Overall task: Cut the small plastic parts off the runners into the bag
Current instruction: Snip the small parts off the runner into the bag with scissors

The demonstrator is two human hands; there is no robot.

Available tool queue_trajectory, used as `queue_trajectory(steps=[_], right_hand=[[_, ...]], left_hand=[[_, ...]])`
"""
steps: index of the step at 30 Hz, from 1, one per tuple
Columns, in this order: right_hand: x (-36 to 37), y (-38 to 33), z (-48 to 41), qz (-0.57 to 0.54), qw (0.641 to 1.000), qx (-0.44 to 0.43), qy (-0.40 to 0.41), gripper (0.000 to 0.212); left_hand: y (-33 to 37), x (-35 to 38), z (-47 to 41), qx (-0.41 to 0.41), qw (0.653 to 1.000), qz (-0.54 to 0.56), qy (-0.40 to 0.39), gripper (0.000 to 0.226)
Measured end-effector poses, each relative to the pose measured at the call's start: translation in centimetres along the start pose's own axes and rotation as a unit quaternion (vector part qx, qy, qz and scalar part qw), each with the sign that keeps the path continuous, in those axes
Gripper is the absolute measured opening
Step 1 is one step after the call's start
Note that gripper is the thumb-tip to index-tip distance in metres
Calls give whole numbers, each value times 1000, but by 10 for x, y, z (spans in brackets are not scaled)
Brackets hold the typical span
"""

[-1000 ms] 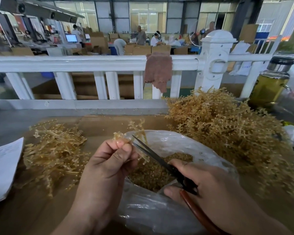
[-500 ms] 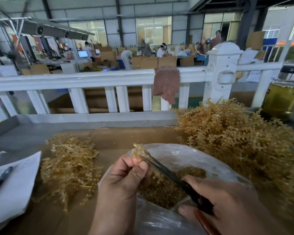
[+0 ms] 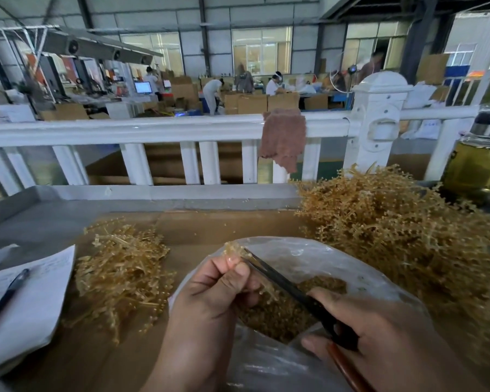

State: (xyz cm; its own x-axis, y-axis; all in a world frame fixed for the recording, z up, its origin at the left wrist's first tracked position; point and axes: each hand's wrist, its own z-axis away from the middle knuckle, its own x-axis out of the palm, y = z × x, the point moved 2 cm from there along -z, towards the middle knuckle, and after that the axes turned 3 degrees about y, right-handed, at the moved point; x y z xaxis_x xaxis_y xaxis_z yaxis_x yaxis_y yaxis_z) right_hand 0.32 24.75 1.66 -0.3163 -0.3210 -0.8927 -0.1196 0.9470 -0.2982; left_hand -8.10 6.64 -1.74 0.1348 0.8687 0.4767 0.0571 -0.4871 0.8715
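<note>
left hand [image 3: 210, 295] pinches a runner [image 3: 235, 251] over the bag [image 3: 309, 258] (cut parts [image 3: 283, 315] lie inside, beneath both hands); right hand [image 3: 379, 335] grips scissors [image 3: 292, 290], blades against the runner.

Our left hand [image 3: 210, 301] pinches a runner [image 3: 234, 248] over the open bag [image 3: 359, 281]; our right hand [image 3: 379, 332] grips black scissors [image 3: 292, 292], blades at the runner.

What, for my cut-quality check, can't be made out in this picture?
Head view only:
- Where the scissors bite the runner: blurred, partly behind the left hand's thumb.
- Scissors handles: wrapped by the right hand; the red one cut off at the bottom edge.
- Base of the bag: covered by both hands, cut off below.
- Writing on the paper: too small.
</note>
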Motion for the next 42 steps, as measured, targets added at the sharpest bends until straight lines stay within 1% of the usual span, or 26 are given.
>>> queue_trajectory(steps=[2, 3, 7, 11, 20, 24, 30, 34, 36, 38, 40, 42], right_hand=[[3, 2, 2, -16, 1000, -6, -26, 78], [4, 1, 1, -17, 999, -15, -30, 75], [3, 1, 2, -20, 999, -35, -6, 64], [4, -1, 3, -28, 998, -46, 19, 54], [9, -1, 6, -58, 995, -57, 51, 57], [9, -1, 6, -42, 995, -65, 66, 59], [8, -1, 5, -33, 997, -50, 54, 58], [6, -3, 5, -35, 999, -18, 7, 68], [6, -3, 5, -43, 999, -11, -10, 69], [8, 0, 5, -51, 998, -18, -10, 67], [8, -1, 4, -26, 1000, -13, -8, 65], [7, 0, 2, -12, 1000, -11, 20, 56]], left_hand=[[1, 0, 3, 1, 1000, -2, -15, 11], [1, 0, 4, 4, 1000, -3, -23, 12], [1, 1, 6, 4, 1000, 0, -24, 17], [-1, -2, 5, -7, 1000, -4, -5, 12], [-4, -7, 4, -1, 1000, -9, -16, 9], [-6, -8, 4, 6, 1000, -11, -21, 12], [-8, -10, 3, 12, 1000, -11, -23, 8], [-9, -10, 3, 8, 1000, -10, -18, 9], [-9, -10, 3, 9, 1000, -10, -16, 8], [-11, -8, 3, 12, 1000, -20, -14, 11], [-12, -8, 2, 5, 1000, -20, -1, 17], [-12, -8, 0, -3, 1000, -8, 19, 12]])
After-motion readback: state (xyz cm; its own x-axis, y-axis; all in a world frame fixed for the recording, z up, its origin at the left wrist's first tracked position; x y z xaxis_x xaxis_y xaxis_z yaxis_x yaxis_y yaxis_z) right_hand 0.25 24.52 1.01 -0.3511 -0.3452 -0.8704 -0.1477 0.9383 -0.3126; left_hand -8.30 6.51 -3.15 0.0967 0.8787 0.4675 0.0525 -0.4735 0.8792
